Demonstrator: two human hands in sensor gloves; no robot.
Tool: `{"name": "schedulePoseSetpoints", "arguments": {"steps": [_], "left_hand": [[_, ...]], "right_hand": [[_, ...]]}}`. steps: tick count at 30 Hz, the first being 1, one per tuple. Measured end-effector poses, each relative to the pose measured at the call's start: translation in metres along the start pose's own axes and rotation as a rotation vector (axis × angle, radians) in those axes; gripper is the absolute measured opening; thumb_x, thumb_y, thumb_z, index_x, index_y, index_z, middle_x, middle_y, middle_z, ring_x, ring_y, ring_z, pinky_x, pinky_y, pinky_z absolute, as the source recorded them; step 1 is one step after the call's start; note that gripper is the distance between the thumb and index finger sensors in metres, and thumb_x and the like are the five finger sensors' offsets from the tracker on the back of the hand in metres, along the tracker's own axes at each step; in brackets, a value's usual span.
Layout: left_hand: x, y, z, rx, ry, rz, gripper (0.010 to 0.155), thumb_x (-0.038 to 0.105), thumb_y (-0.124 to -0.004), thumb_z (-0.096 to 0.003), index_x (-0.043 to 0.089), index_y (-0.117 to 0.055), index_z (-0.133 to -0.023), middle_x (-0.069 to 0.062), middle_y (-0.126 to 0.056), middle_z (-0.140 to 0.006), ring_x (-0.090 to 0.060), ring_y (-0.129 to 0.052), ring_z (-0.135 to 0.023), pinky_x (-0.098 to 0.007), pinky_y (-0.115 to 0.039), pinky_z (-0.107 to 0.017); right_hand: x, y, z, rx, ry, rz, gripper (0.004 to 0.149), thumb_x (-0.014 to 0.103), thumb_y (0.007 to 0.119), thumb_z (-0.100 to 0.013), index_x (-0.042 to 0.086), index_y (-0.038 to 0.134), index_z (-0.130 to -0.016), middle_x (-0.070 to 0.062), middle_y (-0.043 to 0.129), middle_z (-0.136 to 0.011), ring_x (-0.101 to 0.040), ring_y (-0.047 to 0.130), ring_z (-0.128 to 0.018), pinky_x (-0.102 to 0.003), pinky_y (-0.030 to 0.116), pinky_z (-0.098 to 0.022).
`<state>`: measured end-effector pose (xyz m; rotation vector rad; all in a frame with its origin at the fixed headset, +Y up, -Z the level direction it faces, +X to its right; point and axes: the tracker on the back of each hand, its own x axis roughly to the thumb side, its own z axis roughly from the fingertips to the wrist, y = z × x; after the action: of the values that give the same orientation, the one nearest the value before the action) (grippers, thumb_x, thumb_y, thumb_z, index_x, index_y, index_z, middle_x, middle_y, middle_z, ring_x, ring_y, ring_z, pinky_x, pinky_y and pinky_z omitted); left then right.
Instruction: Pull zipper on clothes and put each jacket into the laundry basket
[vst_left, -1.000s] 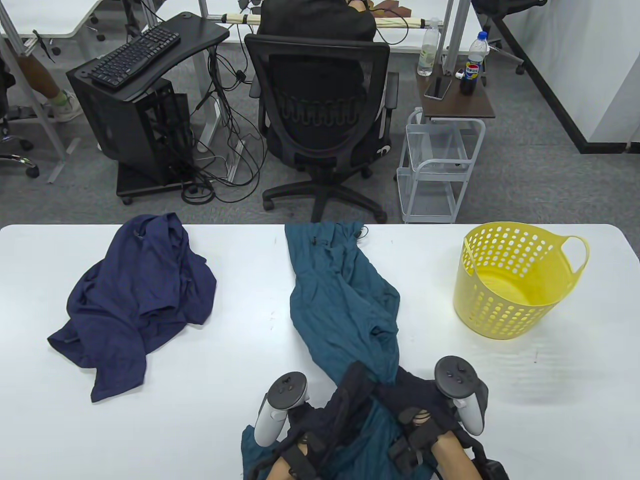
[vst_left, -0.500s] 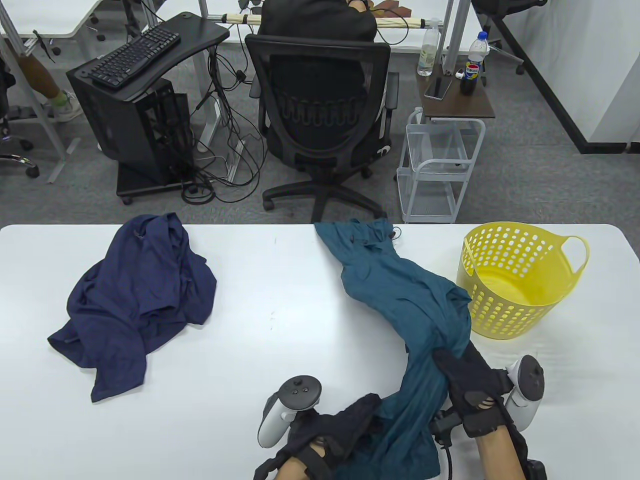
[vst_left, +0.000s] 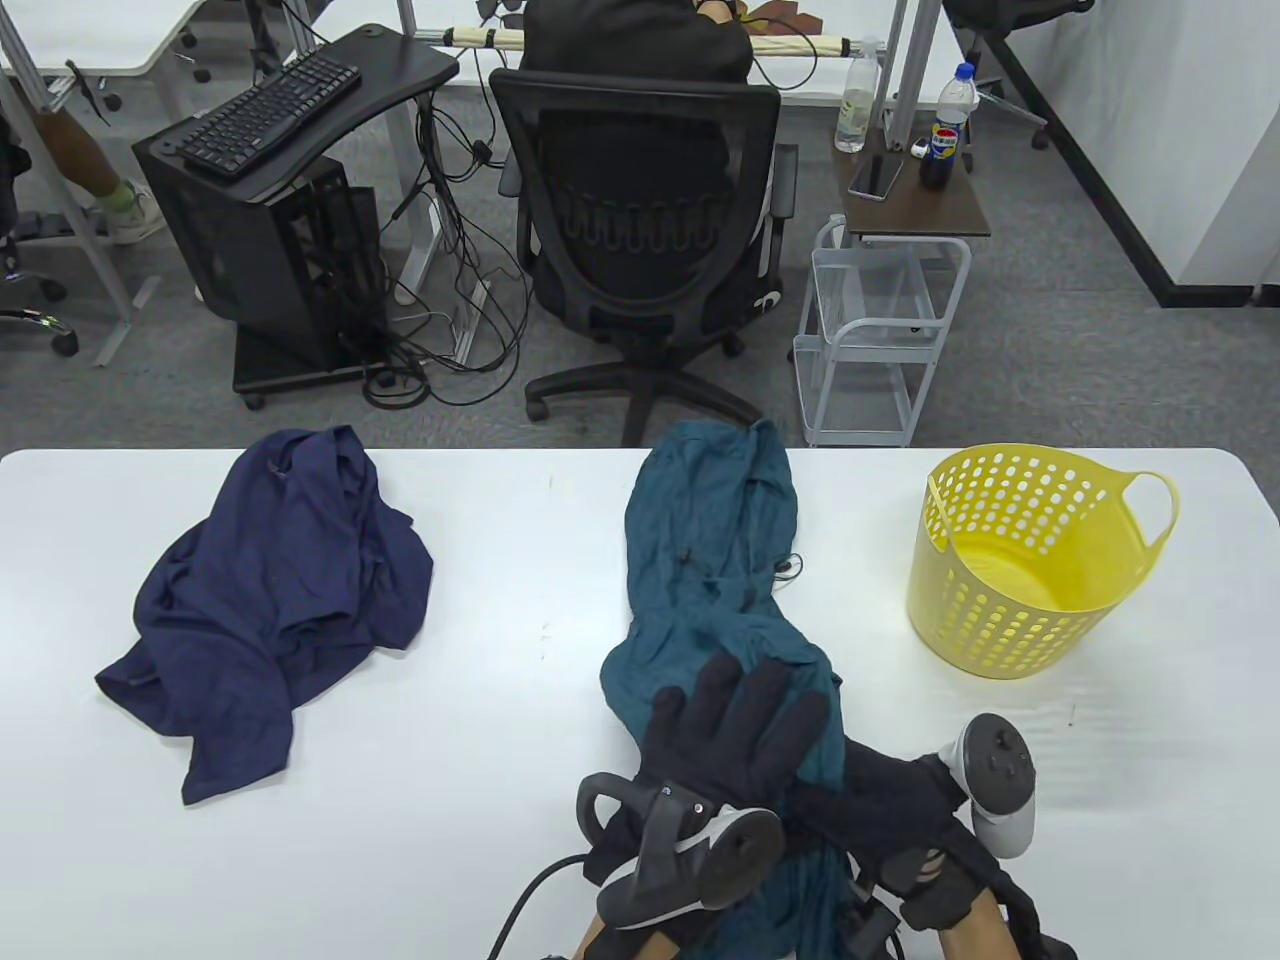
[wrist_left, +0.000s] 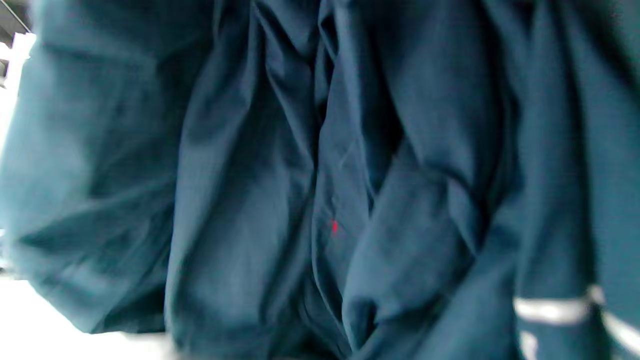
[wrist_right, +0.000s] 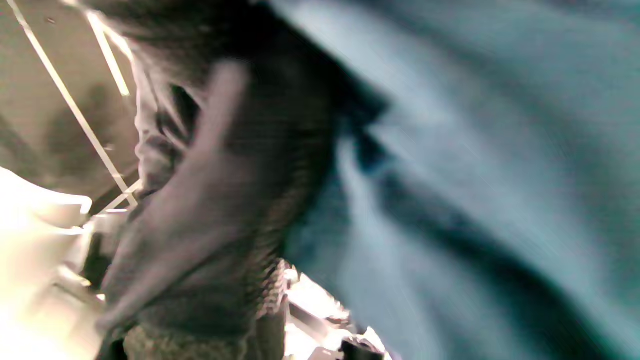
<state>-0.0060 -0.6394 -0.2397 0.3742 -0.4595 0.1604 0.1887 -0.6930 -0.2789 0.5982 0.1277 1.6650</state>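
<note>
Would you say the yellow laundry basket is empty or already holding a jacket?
Empty: the yellow basket shows only its bare floor; the teal jacket and navy jacket lie on the table.

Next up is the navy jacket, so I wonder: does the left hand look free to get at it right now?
Probably yes. The left hand lies flat with spread fingers on the teal jacket, gripping nothing, and only bare table separates it from the navy jacket.

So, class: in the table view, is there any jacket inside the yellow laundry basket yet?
No: the yellow laundry basket holds nothing, and both the teal jacket and navy jacket lie on the table.
</note>
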Motion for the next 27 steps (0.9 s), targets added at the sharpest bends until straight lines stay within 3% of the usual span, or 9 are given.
{"name": "schedulePoseSetpoints", "arguments": {"steps": [2, 5, 8, 12, 15, 17, 19, 23, 27], "left_hand": [[-0.004, -0.012, 0.004, 0.076, 0.042, 0.014, 0.089, 0.072, -0.09, -0.0225, 0.052, -0.051, -0.101, 0.013, -0.076, -0.106, -0.021, -0.09, -0.085, -0.051, -0.074, -0.063], [-0.014, -0.023, 0.007, 0.093, 0.105, 0.076, 0.079, 0.065, -0.096, -0.0207, 0.047, -0.069, -0.093, 0.012, -0.094, -0.087, -0.014, -0.105, -0.061, -0.044, -0.085, -0.053], [-0.028, -0.023, 0.008, 0.063, 0.143, 0.159, 0.076, 0.059, -0.1, -0.0212, 0.044, -0.074, -0.091, 0.011, -0.099, -0.079, -0.013, -0.108, -0.052, -0.043, -0.088, -0.048], [-0.044, -0.024, 0.011, 0.046, 0.169, 0.204, 0.067, 0.052, -0.1, -0.0244, 0.041, -0.079, -0.087, 0.013, -0.103, -0.071, -0.013, -0.109, -0.047, -0.044, -0.088, -0.046], [-0.045, -0.019, 0.014, 0.043, 0.118, 0.184, 0.067, 0.051, -0.1, -0.0249, 0.041, -0.079, -0.088, 0.013, -0.103, -0.072, -0.014, -0.108, -0.048, -0.044, -0.088, -0.047], [-0.036, -0.011, 0.015, 0.049, 0.063, 0.187, 0.067, 0.05, -0.101, -0.0247, 0.041, -0.079, -0.088, 0.013, -0.103, -0.071, -0.014, -0.108, -0.048, -0.044, -0.088, -0.047], [-0.026, -0.003, 0.016, 0.039, -0.009, 0.179, 0.068, 0.049, -0.101, -0.0247, 0.041, -0.078, -0.088, 0.013, -0.103, -0.071, -0.014, -0.109, -0.048, -0.043, -0.089, -0.047], [-0.01, 0.015, 0.02, 0.047, -0.119, 0.098, 0.069, 0.048, -0.103, -0.0233, 0.042, -0.079, -0.088, 0.014, -0.104, -0.07, -0.012, -0.11, -0.047, -0.042, -0.09, -0.047], [-0.011, 0.027, 0.016, 0.031, -0.229, 0.165, 0.071, 0.046, -0.104, -0.0234, 0.043, -0.077, -0.089, 0.013, -0.104, -0.071, -0.013, -0.11, -0.048, -0.041, -0.09, -0.049]], "right_hand": [[-0.003, 0.003, -0.002, 0.058, 0.02, 0.077, 0.047, 0.031, 0.085, -0.05, 0.013, 0.084, -0.094, -0.01, 0.068, -0.1, -0.042, 0.044, -0.095, -0.057, 0.049, -0.07], [-0.01, 0.01, -0.006, 0.12, 0.067, 0.105, 0.055, 0.037, 0.084, -0.05, 0.011, 0.081, -0.098, -0.012, 0.067, -0.102, -0.044, 0.047, -0.095, -0.058, 0.05, -0.07], [-0.012, 0.006, -0.006, 0.17, 0.081, 0.019, 0.063, 0.043, 0.084, -0.05, 0.009, 0.076, -0.102, -0.017, 0.066, -0.108, -0.048, 0.053, -0.096, -0.061, 0.052, -0.069], [-0.007, -0.011, 0.001, -0.004, 0.086, 0.115, 0.056, 0.044, 0.088, -0.049, 0.018, 0.081, -0.098, -0.011, 0.081, -0.106, -0.044, 0.074, -0.093, -0.06, 0.065, -0.065], [-0.009, -0.004, 0.0, -0.048, 0.134, 0.329, 0.091, 0.058, 0.093, -0.041, 0.019, 0.051, -0.112, -0.011, 0.047, -0.122, -0.047, 0.043, -0.106, -0.064, 0.049, -0.072], [-0.017, 0.014, -0.007, 0.096, 0.196, 0.463, 0.111, 0.067, 0.092, -0.037, 0.02, 0.027, -0.114, -0.01, 0.021, -0.125, -0.047, 0.023, -0.108, -0.067, 0.037, -0.074], [-0.025, 0.025, -0.012, 0.163, 0.223, 0.535, 0.117, 0.066, 0.095, -0.035, 0.026, 0.017, -0.112, -0.004, 0.011, -0.124, -0.044, 0.01, -0.109, -0.069, 0.027, -0.075], [-0.029, 0.03, -0.017, 0.222, 0.138, 0.488, 0.112, 0.053, 0.104, -0.034, 0.036, 0.024, -0.111, 0.001, 0.029, -0.126, -0.04, 0.008, -0.11, -0.07, 0.022, -0.075], [-0.027, 0.04, -0.017, 0.258, 0.085, 0.521, 0.11, 0.045, 0.107, -0.035, 0.041, 0.025, -0.109, 0.005, 0.043, -0.123, -0.038, 0.017, -0.113, -0.069, 0.028, -0.075]]}}
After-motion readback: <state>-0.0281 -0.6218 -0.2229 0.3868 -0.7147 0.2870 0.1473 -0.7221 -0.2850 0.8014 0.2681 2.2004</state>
